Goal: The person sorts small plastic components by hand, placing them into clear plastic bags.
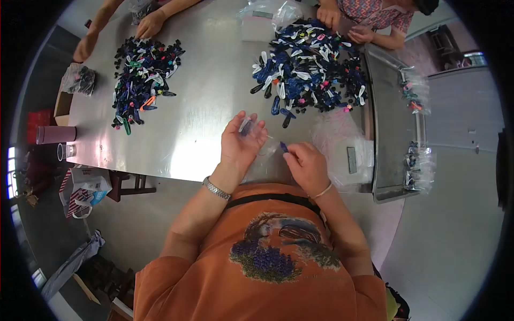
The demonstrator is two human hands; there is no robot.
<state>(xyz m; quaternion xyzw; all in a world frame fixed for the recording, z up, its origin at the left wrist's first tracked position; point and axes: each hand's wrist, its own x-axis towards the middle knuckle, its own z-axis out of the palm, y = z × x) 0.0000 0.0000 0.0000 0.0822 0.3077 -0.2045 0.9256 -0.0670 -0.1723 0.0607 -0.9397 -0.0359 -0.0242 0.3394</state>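
My left hand (242,142) is palm up above the table's front edge, its fingers curled round a small clear plastic bag (247,126) with light and dark clips inside. To its right, my right hand (307,165) pinches a dark blue hair clip (283,146) between thumb and fingers. Beyond my hands lies a large pile of blue, white and black hair clips (300,75). A stack of clear bags (334,128) is beside my right hand, with a grey flat piece (351,160) on a white pad.
A metal tray (377,123) stands at the right, with filled bags (420,166) over its rim. Another clip pile (144,75) is at the left, near a co-worker's hands (151,24). A second co-worker's hands (361,34) are by the large pile. A pink cup (56,134) stands far left.
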